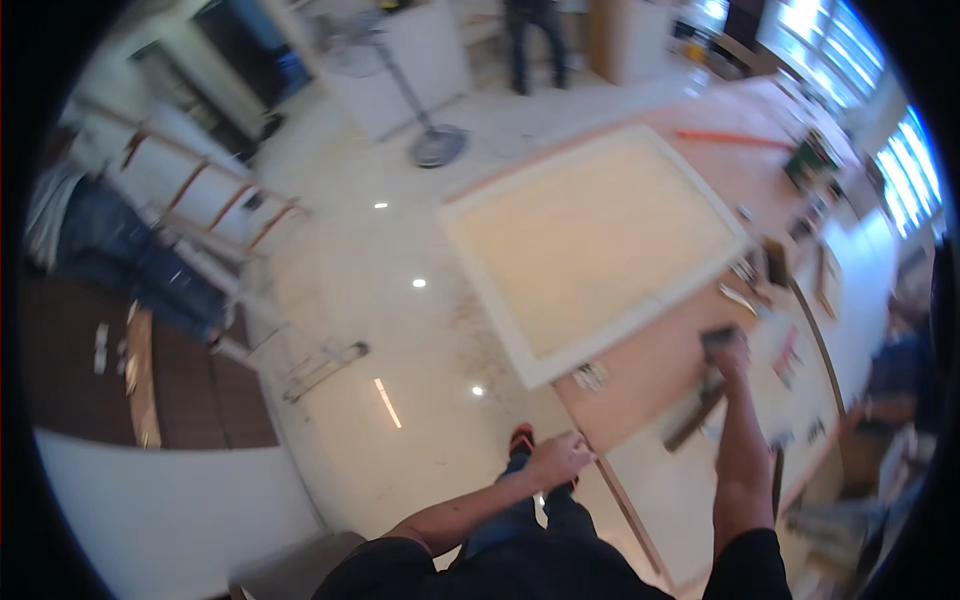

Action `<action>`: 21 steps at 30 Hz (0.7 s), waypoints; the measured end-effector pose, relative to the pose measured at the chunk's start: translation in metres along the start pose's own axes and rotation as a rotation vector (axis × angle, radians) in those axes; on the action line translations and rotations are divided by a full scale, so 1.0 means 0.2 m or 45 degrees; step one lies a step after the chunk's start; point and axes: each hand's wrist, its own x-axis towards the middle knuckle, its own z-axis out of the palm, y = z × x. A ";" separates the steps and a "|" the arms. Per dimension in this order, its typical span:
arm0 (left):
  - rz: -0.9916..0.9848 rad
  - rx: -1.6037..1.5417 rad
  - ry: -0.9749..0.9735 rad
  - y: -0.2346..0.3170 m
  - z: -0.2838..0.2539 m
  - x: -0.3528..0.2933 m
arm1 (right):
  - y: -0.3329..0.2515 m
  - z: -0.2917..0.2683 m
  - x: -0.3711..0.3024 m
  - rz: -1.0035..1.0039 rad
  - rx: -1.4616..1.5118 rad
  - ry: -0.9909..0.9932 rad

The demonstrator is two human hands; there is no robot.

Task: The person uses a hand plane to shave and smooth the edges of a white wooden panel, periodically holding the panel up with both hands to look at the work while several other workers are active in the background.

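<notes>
Head view: our right hand (pixel 735 360) looks closed around a dark block-shaped tool (pixel 715 340), motion-blurred, over the worktable (pixel 635 402) and near the white-framed cream panel (pixel 600 245); our left hand (pixel 560 458) is curled by the table's near edge, and we can't tell whether it pinches anything. Main risk as we judge it: a wide swing with the tool could clip the panel frame or scatter the brown wooden strip (pixel 693 424). The panel's left side appears to reach past the table edge, so a bump could shift it.
</notes>
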 end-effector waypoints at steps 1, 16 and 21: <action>-0.011 -0.023 -0.008 0.00 -0.03 0.00 | 0.01 0.00 0.06 0.037 -0.016 -0.096; -0.043 -1.318 0.111 -0.27 -0.67 0.06 | -1.04 -0.32 -0.84 -0.560 0.589 -1.239; 0.180 -1.701 -0.608 -0.16 -0.67 0.00 | -1.50 0.00 -1.14 -1.156 0.485 -1.508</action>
